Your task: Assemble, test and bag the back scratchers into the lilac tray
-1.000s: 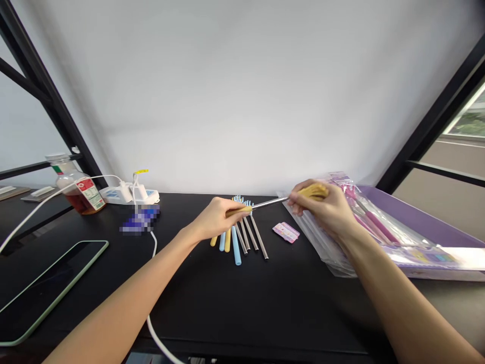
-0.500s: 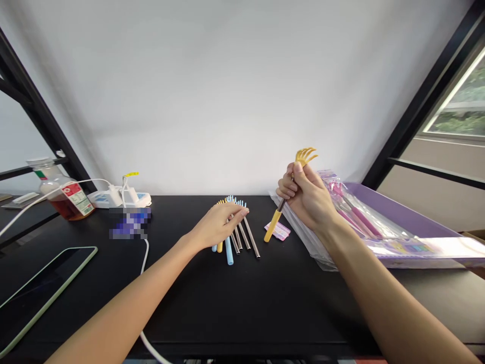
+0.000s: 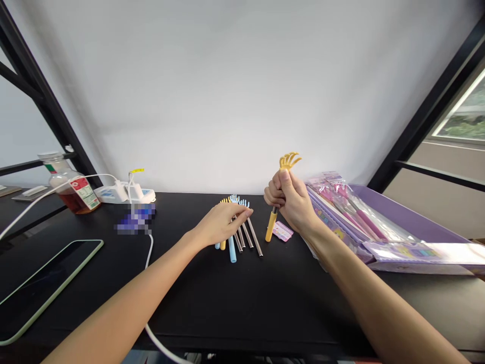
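Observation:
My right hand is closed around a yellow back scratcher, its clawed head up above my thumb and its handle pointing down. A short piece of metal shaft shows below the fingers. My left hand lies over a fanned group of back scratchers, its thumb and fingertips pressed together near a blue clawed head; whatever they grip is hidden. Out from under this hand stick a blue handle and several metal shafts. Beside the yellow handle lies a small pink card.
At right stands a purple box holding pink back scratchers in clear plastic. On the left are a bottle of brown liquid, a white power strip, a white cable and a phone on the black table.
My right hand has moved left with the yellow back scratcher, now more upright and with less shaft showing. The left hand stays over the group. The view has shifted slightly.

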`<state>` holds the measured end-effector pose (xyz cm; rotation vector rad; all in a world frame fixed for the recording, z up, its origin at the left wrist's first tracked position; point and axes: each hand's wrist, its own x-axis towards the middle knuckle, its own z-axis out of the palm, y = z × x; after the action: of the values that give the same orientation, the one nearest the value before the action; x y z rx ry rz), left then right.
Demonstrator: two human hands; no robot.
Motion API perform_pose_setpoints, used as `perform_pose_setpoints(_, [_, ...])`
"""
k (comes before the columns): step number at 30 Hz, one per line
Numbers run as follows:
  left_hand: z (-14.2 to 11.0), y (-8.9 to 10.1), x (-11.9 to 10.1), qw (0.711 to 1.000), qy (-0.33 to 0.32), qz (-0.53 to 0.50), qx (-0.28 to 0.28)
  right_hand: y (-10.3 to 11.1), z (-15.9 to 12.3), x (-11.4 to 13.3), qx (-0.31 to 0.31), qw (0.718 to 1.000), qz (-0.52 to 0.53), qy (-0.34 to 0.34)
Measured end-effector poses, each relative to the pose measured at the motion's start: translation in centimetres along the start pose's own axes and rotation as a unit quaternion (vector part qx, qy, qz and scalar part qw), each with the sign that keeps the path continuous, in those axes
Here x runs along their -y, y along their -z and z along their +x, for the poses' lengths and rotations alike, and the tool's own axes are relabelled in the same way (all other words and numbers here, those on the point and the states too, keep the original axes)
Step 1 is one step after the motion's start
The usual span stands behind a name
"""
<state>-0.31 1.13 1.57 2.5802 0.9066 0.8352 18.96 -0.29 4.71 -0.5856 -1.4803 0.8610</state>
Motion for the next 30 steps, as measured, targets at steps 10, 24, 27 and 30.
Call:
perform_pose_setpoints(10, [-0.2, 0.1, -0.2, 1.0, -0.009, 0.009, 0.014, 0.2, -0.6, -0.9, 0.022, 0.998, 0.052, -0.018])
perform_pose_setpoints(24, [-0.4, 0.3, -0.1, 1.0, 0.016, 0.019, 0.014, 1.1, -1.9, -2.2, -0.008, 0.997, 0.083, 0.007])
perform_pose_setpoints(27, [-0.4, 0.3, -0.2, 1.0, 0.02, 0.013, 0.014, 1.2, -2.1, -2.1, -0.018, 0.995, 0.096, 0.002])
perform_pose_setpoints(30, [-0.3, 0.3, -0.3, 0.999, 0.017, 0.022, 0.022, 1.0, -2.3, -2.2, -0.009, 0.995, 0.097, 0.001])
